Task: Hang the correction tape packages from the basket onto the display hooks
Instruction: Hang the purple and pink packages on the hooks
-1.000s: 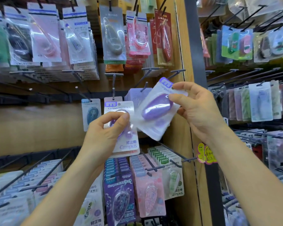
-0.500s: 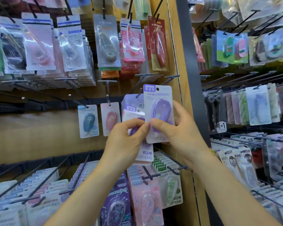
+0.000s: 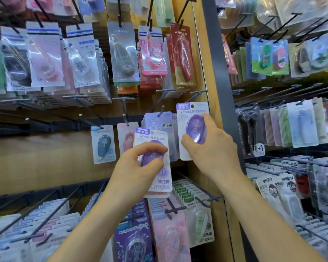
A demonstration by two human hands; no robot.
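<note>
Wood-backed display wall [image 3: 36, 157] w/ black hooks [image 3: 165, 91] carrying hanging correction tape pkgs [image 3: 102, 143].

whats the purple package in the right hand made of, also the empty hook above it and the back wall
Package in the right hand: printed card with a clear glossy plastic blister, judging by the glare. Hook: probably dark-coated metal wire, thin and straight. Back wall: matte wood-grain panel; solid or laminate, cannot tell.

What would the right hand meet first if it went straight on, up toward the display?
Probably the hook just above its purple package; depth is unclear, so it could be the wooden panel behind instead.
</note>
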